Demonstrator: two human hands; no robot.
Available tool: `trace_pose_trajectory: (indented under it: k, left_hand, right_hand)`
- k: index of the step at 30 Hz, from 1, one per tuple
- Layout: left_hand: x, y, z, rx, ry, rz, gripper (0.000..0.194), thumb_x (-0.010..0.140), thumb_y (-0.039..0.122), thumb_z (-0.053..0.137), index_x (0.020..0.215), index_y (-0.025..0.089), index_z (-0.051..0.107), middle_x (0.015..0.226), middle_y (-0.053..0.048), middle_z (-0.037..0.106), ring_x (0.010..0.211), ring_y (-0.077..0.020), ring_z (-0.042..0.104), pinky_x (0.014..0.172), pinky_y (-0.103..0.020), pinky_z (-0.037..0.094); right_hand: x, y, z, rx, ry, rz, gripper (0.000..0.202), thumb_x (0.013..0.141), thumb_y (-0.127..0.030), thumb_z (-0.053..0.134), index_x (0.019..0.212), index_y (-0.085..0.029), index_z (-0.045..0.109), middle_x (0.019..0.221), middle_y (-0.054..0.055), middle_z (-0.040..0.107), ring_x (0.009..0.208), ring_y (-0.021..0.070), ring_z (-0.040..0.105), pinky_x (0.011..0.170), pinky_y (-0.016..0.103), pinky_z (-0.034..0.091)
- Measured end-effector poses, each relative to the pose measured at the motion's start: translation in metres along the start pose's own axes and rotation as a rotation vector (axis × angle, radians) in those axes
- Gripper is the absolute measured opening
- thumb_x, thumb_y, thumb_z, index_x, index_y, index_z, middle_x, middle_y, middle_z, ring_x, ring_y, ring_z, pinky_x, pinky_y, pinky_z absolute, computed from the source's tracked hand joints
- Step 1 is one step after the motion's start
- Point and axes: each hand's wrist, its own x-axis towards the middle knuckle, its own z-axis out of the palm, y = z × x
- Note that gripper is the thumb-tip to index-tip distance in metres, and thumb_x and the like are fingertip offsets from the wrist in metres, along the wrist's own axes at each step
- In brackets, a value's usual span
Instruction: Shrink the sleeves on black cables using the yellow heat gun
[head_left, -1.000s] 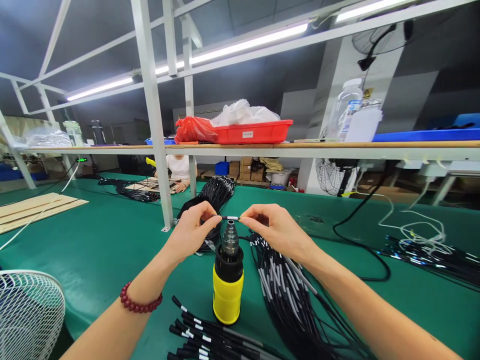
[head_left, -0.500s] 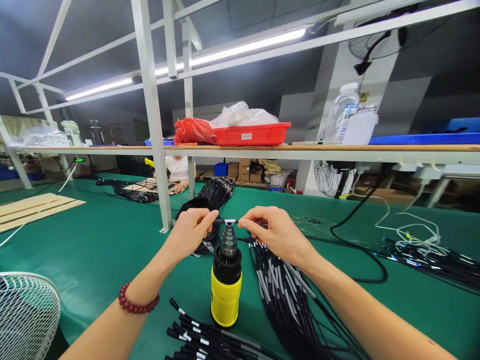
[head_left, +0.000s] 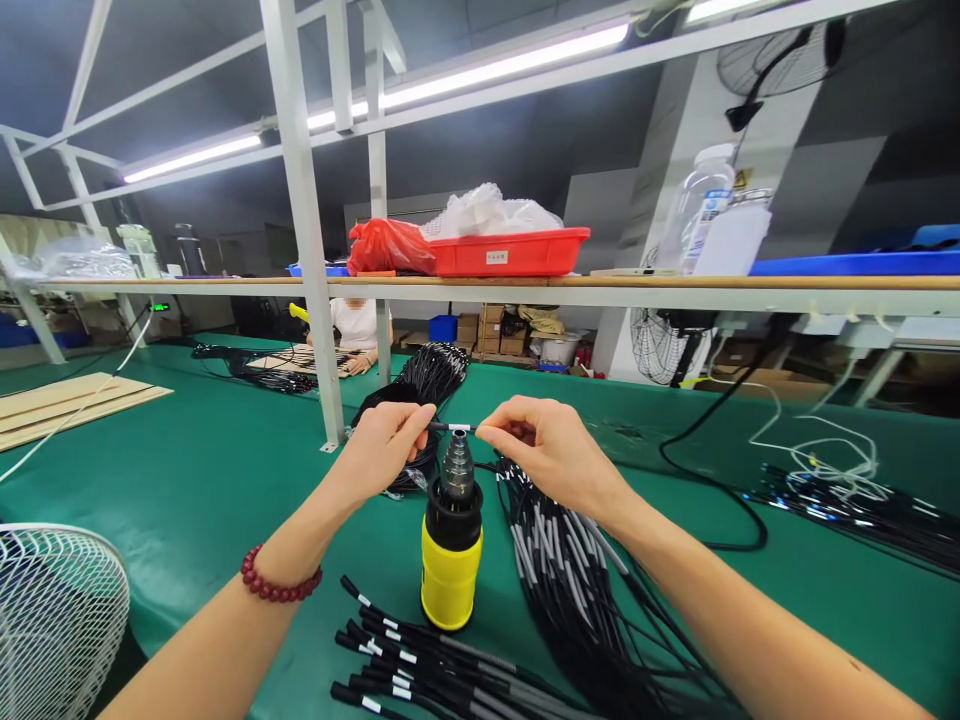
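A thin black cable (head_left: 442,427) with a white label sleeve (head_left: 460,427) is stretched level between my hands. My left hand (head_left: 390,445) pinches its left end, and my right hand (head_left: 544,445) pinches it on the right. Just under the label points the metal nozzle of an upright yellow and black heat gun (head_left: 451,575). Whether the nozzle touches the cable I cannot tell. Below my right hand lies a bundle of black cables with grey sleeves (head_left: 562,560). Nearer to me are several black cables with white labels (head_left: 405,655).
A white fan guard (head_left: 64,620) stands at the lower left. A shelf (head_left: 600,290) with a red tray (head_left: 517,255) crosses above the green table (head_left: 225,480). Behind my left hand is a coil of black cable (head_left: 431,380). A person (head_left: 356,335) sits across the table.
The view has tilted and shifted slightly, so the table and heat gun appear a little higher. Both hands keep their pinch on the cable over the nozzle.
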Motion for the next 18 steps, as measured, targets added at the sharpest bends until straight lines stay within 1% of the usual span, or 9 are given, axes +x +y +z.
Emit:
trace_pose_trajectory:
  k: [3, 5, 12, 18]
  left_hand:
    - [-0.0003, 0.0002, -0.0002, -0.026, 0.02, -0.005, 0.046, 0.095, 0.051, 0.043, 0.06, 0.02, 0.048, 0.056, 0.003, 0.049, 0.054, -0.0113, 0.042, 0.056, -0.027, 0.03]
    - [-0.0006, 0.0001, -0.0002, -0.036, 0.031, -0.007, 0.043, 0.093, 0.05, 0.045, 0.062, 0.02, 0.049, 0.058, 0.003, 0.05, 0.056, -0.0117, 0.044, 0.058, -0.027, 0.031]
    - [-0.001, -0.0013, -0.0002, -0.059, 0.066, 0.01, 0.035, 0.092, 0.047, 0.05, 0.068, 0.02, 0.052, 0.066, 0.002, 0.056, 0.063, -0.0131, 0.048, 0.063, -0.028, 0.034]
    - [-0.0027, 0.0003, -0.0018, -0.05, 0.071, -0.002, 0.032, 0.092, 0.045, 0.051, 0.073, 0.02, 0.055, 0.069, 0.002, 0.058, 0.063, -0.0131, 0.047, 0.061, -0.029, 0.033]
  right_hand:
    - [0.0, 0.0008, -0.0041, -0.063, -0.074, -0.017, 0.034, 0.093, -0.036, 0.053, 0.076, -0.016, 0.074, 0.071, 0.004, 0.063, 0.06, 0.0146, 0.05, 0.056, 0.028, 0.035]
    - [0.0004, 0.0013, -0.0065, -0.084, -0.098, -0.025, 0.035, 0.094, -0.036, 0.051, 0.076, -0.017, 0.075, 0.072, 0.004, 0.062, 0.062, 0.0148, 0.05, 0.056, 0.028, 0.035]
    - [0.0027, 0.0038, -0.0041, -0.051, -0.041, 0.014, 0.027, 0.09, -0.033, 0.059, 0.074, -0.017, 0.072, 0.076, 0.004, 0.065, 0.063, 0.0146, 0.051, 0.057, 0.028, 0.037]
    - [0.0032, 0.0047, -0.0012, -0.016, -0.015, 0.02, 0.023, 0.088, -0.032, 0.062, 0.075, -0.016, 0.073, 0.078, 0.004, 0.066, 0.064, 0.0146, 0.054, 0.059, 0.029, 0.04]
